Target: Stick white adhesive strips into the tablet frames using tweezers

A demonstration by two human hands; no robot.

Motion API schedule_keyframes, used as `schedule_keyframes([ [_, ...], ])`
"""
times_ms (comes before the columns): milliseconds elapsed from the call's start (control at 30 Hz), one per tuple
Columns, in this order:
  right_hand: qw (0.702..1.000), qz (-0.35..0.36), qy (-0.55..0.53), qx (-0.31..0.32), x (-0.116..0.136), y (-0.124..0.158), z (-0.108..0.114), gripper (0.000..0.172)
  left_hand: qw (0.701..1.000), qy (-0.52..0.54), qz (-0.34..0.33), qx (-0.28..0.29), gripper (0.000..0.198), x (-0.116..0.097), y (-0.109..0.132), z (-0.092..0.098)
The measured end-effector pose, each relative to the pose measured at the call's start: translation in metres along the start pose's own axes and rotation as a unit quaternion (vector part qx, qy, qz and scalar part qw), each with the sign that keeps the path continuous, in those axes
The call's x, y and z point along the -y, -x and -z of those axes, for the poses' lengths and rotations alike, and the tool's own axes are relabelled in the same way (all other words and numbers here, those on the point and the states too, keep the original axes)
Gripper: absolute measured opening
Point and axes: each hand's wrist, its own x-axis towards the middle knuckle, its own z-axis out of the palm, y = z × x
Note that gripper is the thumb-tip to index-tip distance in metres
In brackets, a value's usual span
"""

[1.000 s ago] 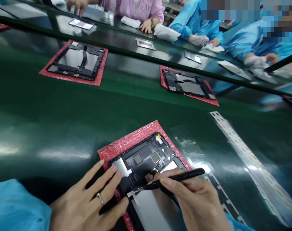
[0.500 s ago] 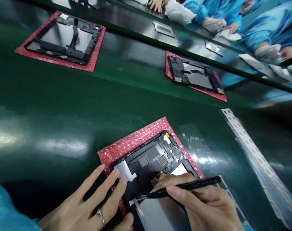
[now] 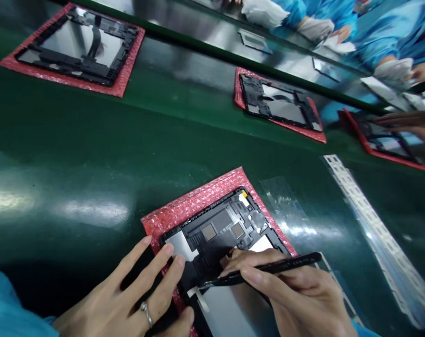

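Observation:
In front of me an open tablet housing [image 3: 219, 215], black with silver plates, lies tilted on a red bubble-wrap sheet [image 3: 191, 201]. My left hand [image 3: 138, 290] is spread, with a ring on one finger and its fingertips resting on the housing's left edge. Black tweezers [image 3: 282, 266] are pinched in my right hand [image 3: 296, 290]. Their tips touch the housing near a small pale strip [image 3: 199, 296] by its left side. The lower part of the housing runs out of the frame, partly behind my right hand.
Other tablet housings on red wrap stand at the far left [image 3: 75, 44], the centre [image 3: 278, 100] and the right [image 3: 384, 138], where a person's hand [image 3: 419, 124] reaches in. A long sticker strip [image 3: 373, 229] and a clear film [image 3: 282, 196] lie nearby. People in blue sleeves work behind.
The far housings have shifted left in view. Another housing on red wrap has appeared at the right with a person's hand over it. My hands and tweezers have barely moved.

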Motion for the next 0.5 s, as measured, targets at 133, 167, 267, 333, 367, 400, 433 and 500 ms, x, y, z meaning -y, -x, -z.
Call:
schedule_keyframes([
  [133,1.000,0.009,-0.008,0.005,0.0002,0.0002,-0.0003,0.012,1.000,0.017,0.016,0.000,0.045,0.0018,0.0005,-0.0015],
  [167,1.000,0.011,-0.007,0.004,0.0006,0.0004,-0.0004,0.012,1.000,0.022,0.019,0.002,0.046,0.0017,0.0010,-0.0018],
  [267,1.000,0.011,-0.001,-0.001,0.0021,0.0008,-0.0014,0.010,0.999,0.028,0.016,0.009,0.048,-0.0001,0.0022,-0.0013],
  [333,1.000,0.009,0.001,-0.001,0.0033,0.0010,-0.0024,0.010,0.999,0.026,0.017,0.010,0.045,-0.0013,0.0016,0.0001],
  [367,1.000,0.008,0.002,0.001,0.0037,0.0010,-0.0030,0.010,1.000,0.024,0.018,0.008,0.043,-0.0018,0.0010,0.0007],
  [400,1.000,0.009,0.001,0.002,0.0041,0.0010,-0.0034,0.010,1.000,0.022,0.020,0.008,0.042,-0.0020,0.0001,0.0012],
  [433,1.000,0.012,-0.001,0.001,0.0042,0.0010,-0.0038,0.011,1.000,0.020,0.019,0.008,0.040,-0.0020,-0.0008,0.0014],
  [500,1.000,0.020,-0.007,0.002,0.0040,0.0010,-0.0041,0.012,1.000,0.021,0.015,0.010,0.038,-0.0018,-0.0024,0.0011],
])
